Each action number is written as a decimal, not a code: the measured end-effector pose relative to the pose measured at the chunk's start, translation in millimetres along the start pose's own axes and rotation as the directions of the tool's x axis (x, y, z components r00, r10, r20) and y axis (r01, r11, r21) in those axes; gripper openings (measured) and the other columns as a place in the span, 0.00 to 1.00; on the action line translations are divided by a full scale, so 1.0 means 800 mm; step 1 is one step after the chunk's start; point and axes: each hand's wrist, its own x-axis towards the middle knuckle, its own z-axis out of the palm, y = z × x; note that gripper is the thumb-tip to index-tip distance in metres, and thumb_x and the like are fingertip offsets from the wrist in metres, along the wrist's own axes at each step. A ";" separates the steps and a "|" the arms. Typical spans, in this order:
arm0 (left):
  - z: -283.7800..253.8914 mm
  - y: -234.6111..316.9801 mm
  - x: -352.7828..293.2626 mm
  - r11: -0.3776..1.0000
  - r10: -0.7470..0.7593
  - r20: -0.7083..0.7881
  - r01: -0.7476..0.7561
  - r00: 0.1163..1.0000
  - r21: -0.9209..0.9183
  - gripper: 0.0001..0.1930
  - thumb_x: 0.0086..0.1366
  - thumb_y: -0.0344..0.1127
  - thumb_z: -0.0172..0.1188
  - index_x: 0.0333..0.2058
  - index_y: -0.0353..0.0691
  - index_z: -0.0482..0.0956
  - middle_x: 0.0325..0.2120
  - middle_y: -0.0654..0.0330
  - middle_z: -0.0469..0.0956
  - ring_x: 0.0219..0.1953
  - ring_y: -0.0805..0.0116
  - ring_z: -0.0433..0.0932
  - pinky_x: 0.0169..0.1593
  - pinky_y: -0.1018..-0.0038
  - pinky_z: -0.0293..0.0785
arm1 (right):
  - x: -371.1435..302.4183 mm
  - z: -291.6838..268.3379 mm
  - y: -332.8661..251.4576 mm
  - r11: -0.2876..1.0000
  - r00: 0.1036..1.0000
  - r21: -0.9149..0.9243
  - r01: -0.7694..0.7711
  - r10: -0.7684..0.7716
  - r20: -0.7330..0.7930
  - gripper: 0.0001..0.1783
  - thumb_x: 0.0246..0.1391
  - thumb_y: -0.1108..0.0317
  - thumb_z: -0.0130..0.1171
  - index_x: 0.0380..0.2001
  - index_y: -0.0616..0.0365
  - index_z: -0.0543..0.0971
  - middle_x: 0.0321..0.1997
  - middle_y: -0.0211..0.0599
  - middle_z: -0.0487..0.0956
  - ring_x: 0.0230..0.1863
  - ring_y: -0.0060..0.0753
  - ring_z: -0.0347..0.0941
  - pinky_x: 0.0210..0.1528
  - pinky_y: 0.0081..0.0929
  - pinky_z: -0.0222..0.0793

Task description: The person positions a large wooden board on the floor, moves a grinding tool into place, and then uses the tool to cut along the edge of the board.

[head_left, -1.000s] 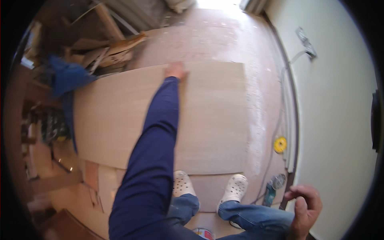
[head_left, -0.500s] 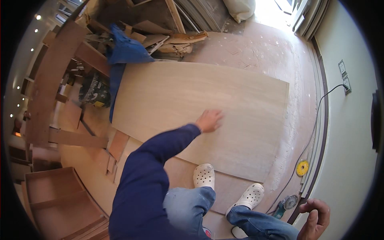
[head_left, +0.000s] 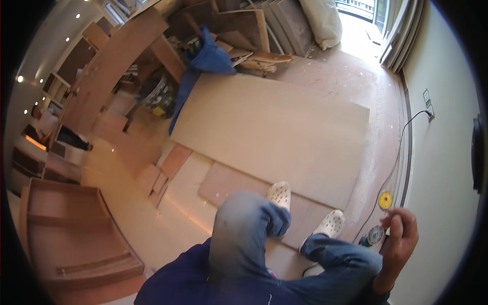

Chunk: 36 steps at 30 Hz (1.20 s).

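My right hand [head_left: 401,243] is raised at the lower right, above the angle grinder [head_left: 373,235]. Its fingers curl in against the thumb, and anything between them is too small or hidden to make out. My left hand is out of the picture; only dark blue cloth [head_left: 188,272] shows at the lower edge. In front of my feet, in white clogs [head_left: 279,194], a large pale plywood sheet [head_left: 277,134] lies flat on the floor with neither hand touching it.
A yellow disc [head_left: 385,200] lies by the right wall, near the grinder's black cord [head_left: 399,157]. Scrap wood [head_left: 264,63] and a blue tarp [head_left: 212,56] are heaped behind the sheet. A wooden cabinet frame [head_left: 68,239] is at lower left; a person [head_left: 46,124] is far left.
My left hand was over the plywood sheet and has drawn back out of sight. My right hand sits higher in the picture. The view has shifted, showing more of the room at left.
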 end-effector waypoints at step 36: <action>-0.096 0.158 0.429 0.326 -0.453 0.032 0.199 0.891 -0.924 0.21 0.63 0.49 0.64 0.44 0.37 0.77 0.35 0.59 0.80 0.31 0.64 0.79 0.30 0.67 0.72 | 0.056 0.040 0.088 0.830 0.949 -0.460 -0.317 0.277 -0.153 0.15 0.69 0.58 0.52 0.44 0.60 0.78 0.39 0.32 0.77 0.33 0.19 0.72 0.35 0.20 0.67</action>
